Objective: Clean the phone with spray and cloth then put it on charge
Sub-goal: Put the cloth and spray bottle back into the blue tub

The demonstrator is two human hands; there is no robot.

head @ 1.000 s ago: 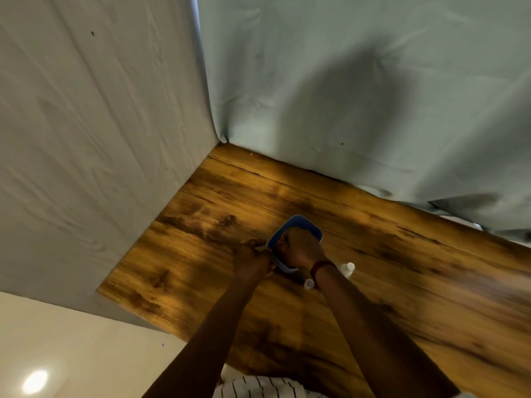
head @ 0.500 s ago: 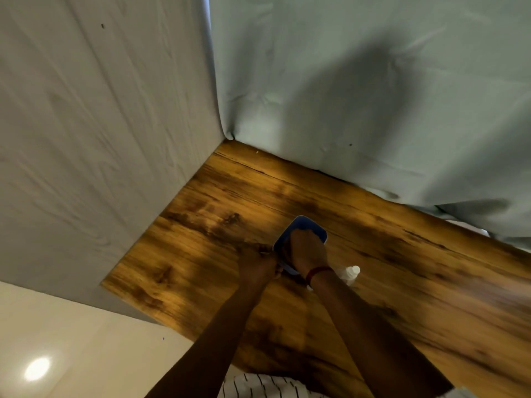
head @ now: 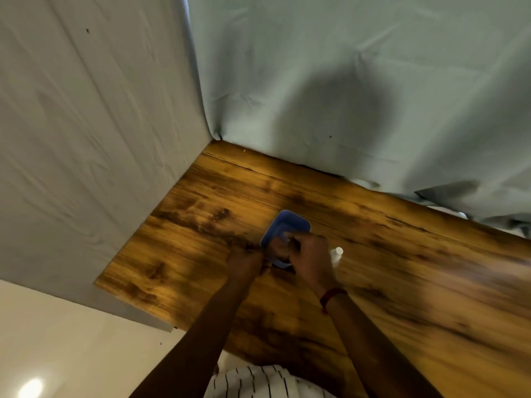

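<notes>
1. The blue-cased phone (head: 290,225) lies flat on the wooden table (head: 186,254), towards its far left corner, with both hands on it.
2. The left hand (head: 247,261) has its fingers curled at the phone's near left edge, seemingly clamped there to steady it; blur hides the exact hold.
3. The right hand (head: 310,259) has its fingers bunched over a pale scrap, probably the cloth (head: 283,239), on the phone.
4. A small white spray bottle (head: 335,255) sits just beside the right hand.
5. The step in hand looks like wiping.
6. Next comes finishing the wipe, then finding a charger; none is in view.
</notes>
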